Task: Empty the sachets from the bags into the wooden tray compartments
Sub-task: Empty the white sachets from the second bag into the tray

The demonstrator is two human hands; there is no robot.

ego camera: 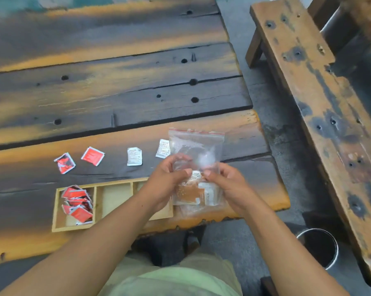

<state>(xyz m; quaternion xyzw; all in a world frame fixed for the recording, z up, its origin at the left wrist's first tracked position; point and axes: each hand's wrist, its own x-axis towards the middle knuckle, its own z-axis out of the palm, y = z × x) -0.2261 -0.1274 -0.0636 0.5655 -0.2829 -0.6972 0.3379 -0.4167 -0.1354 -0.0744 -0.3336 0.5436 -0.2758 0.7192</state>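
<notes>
A pale wooden tray (pixel 98 201) with three compartments lies near the table's front edge. Its left compartment holds several red sachets (pixel 77 202); the middle one looks bare, and my left arm hides much of the right one. My left hand (pixel 168 180) and my right hand (pixel 227 184) both pinch a clear zip bag (pixel 196 144) with a red seal strip, held just right of the tray. Another clear bag (pixel 198 195) with brown and white sachets inside lies under my hands.
On the dark wooden table (pixel 116 86) behind the tray lie two red sachets (pixel 92 155) and two white sachets (pixel 134 156). A wooden bench (pixel 312 99) stands to the right, with a metal bin (pixel 317 246) on the floor beside my knee.
</notes>
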